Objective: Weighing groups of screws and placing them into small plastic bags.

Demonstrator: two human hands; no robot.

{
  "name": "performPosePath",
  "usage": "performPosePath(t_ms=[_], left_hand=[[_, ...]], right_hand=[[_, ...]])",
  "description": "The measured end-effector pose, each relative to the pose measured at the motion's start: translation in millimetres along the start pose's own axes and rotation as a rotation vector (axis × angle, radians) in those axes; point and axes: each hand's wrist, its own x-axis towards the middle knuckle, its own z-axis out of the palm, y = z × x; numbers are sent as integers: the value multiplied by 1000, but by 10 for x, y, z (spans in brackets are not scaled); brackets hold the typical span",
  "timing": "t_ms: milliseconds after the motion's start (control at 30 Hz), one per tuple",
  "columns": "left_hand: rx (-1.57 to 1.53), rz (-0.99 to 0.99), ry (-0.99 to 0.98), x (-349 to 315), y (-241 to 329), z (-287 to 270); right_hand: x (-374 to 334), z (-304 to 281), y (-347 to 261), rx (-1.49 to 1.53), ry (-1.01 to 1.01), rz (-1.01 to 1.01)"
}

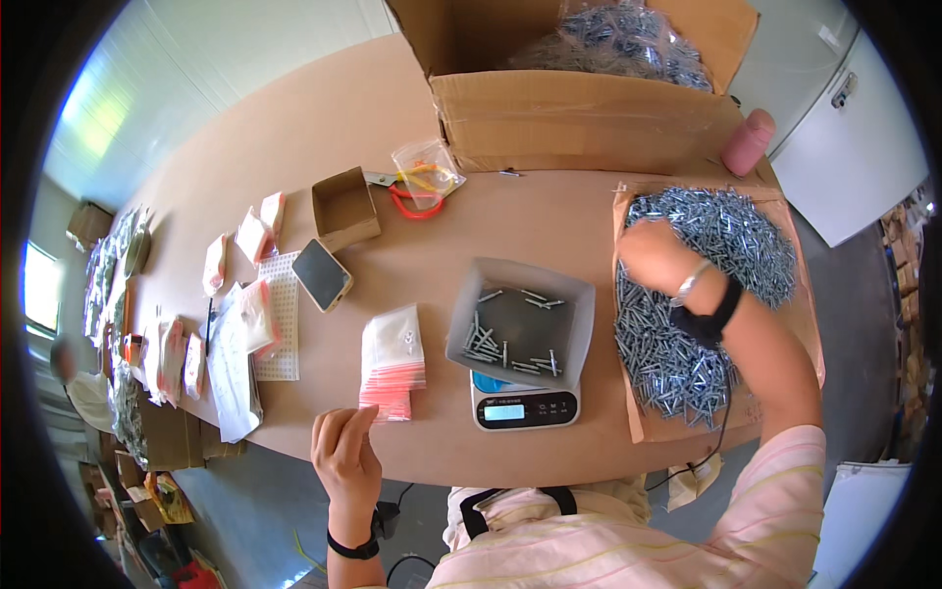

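Right hand (655, 257) closes on screws (706, 294) piled beside the scale's tray (520, 324) for weighing; left hand (345, 454) rests empty, fingers loosely curled, near bags (392, 361).

Her left hand (345, 454) rests low with fingers loosely curled, while the right hand (655, 257) stretches forward on an extended arm, knuckles up, fingers bent downward.

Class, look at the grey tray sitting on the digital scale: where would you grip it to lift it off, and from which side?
Grip the grey tray by its flared left and right rims, coming from above. The walls slope outward and stand clear of the scale, and the screws lie loose inside, so lift it level.
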Motion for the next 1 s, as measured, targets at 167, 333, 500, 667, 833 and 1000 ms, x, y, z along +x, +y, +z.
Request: performPosePath(t_ms=[167, 333, 500, 667, 833, 1000], left_hand=[[-7, -59, -20, 3, -37, -26], [-27, -116, -29, -19, -90, -6], [16, -138, -113, -47, -70, -144], [60, -209, -147, -102, -90, -273], [-47, -128, -78, 61, -76, -37], [-131, -128, -109, 59, 14, 71]], right_hand=[[195, -310, 581, -78, -246, 160], [1251, -427, 14, 775, -151, -50], [1955, 132, -132, 620, 13, 71], [2190, 233, -268, 609, 261, 23], [1950, 119, -36, 588, 7, -139], [1163, -496, 293, 641, -40, -55]])
